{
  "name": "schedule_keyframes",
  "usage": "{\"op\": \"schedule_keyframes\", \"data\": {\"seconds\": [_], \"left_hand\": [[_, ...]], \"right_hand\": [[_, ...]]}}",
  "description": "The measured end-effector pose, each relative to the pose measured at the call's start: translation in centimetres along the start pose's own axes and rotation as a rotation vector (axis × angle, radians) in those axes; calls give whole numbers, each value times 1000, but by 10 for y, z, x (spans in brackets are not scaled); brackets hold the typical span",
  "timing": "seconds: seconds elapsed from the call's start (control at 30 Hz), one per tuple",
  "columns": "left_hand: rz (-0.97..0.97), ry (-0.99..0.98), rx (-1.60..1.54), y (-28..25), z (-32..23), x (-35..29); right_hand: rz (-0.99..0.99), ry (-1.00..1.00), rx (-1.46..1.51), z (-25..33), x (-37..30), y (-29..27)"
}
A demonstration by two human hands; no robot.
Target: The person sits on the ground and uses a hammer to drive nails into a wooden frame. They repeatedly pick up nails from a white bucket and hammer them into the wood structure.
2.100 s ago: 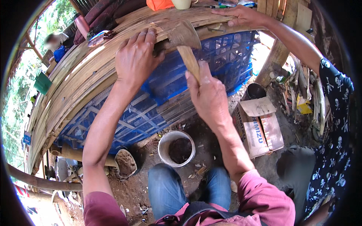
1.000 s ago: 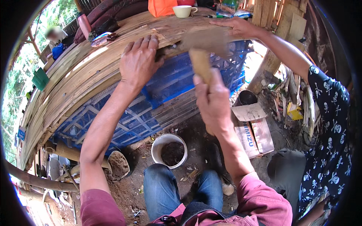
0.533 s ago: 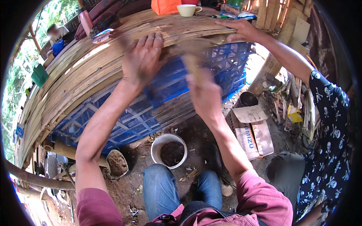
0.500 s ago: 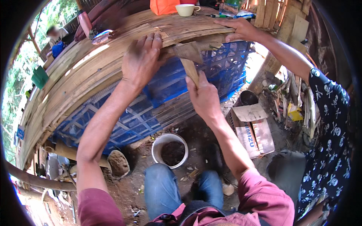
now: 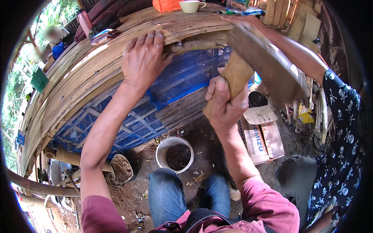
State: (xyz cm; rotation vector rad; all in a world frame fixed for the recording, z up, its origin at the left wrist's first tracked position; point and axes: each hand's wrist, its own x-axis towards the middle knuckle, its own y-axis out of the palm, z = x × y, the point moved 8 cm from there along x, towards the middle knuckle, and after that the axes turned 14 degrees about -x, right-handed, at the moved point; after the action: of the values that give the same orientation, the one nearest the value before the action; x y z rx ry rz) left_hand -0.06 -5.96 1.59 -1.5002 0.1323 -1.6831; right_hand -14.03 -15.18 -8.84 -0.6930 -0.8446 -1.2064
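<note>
My left hand (image 5: 142, 56) lies flat on the edge of a platform of split bamboo slats (image 5: 85, 73), fingers stretched out and holding nothing. My right hand (image 5: 227, 103) is wrapped round the wooden handle of a hatchet (image 5: 268, 64). Its broad, flat metal head sits across the handle, raised above the platform's front edge and smeared by motion. A round bamboo pole (image 5: 198, 46) runs below that edge, with a small shiny spot on it near my left thumb. Another person's hand (image 5: 241, 20) rests on the slats at the far right, partly hidden by the hatchet head.
Below the platform hangs blue netting (image 5: 178, 95) with slats. On the ground stand a white bucket (image 5: 160, 155) with dark contents, a cardboard box (image 5: 260, 141) and a dark can (image 5: 256, 99). A cream cup (image 5: 189, 6), orange bag (image 5: 167, 4) and pink bottle (image 5: 84, 21) stand on the platform.
My right hand has lifted the hatchet off the platform's edge, up towards me and to the right. The pole behind it now shows. My left hand has barely moved.
</note>
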Motion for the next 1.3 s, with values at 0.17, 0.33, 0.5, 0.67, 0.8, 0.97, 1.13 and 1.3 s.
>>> {"op": "schedule_keyframes", "data": {"seconds": [0.17,0.33,0.5,0.67,0.8,0.97,1.13,1.3], "left_hand": [[19,-11,44,3,10,3],[126,-35,16,5,5,8],[175,-27,23,14,4,19],[168,-11,95,12,8,14],[131,18,74,14,-4,15],[178,-16,67,18,1,12],[181,-16,79,13,-2,16],[416,-101,-2,15,20,23]], "right_hand": [[387,254,-236,-17,-13,36],[380,428,-87,-19,-20,1],[549,635,-141,-48,-79,-15],[512,412,-373,-69,-28,20],[461,436,-303,-69,-23,11],[431,368,-359,-65,4,22],[450,373,-335,-70,-11,25],[492,492,-152,-58,-35,18]]}}
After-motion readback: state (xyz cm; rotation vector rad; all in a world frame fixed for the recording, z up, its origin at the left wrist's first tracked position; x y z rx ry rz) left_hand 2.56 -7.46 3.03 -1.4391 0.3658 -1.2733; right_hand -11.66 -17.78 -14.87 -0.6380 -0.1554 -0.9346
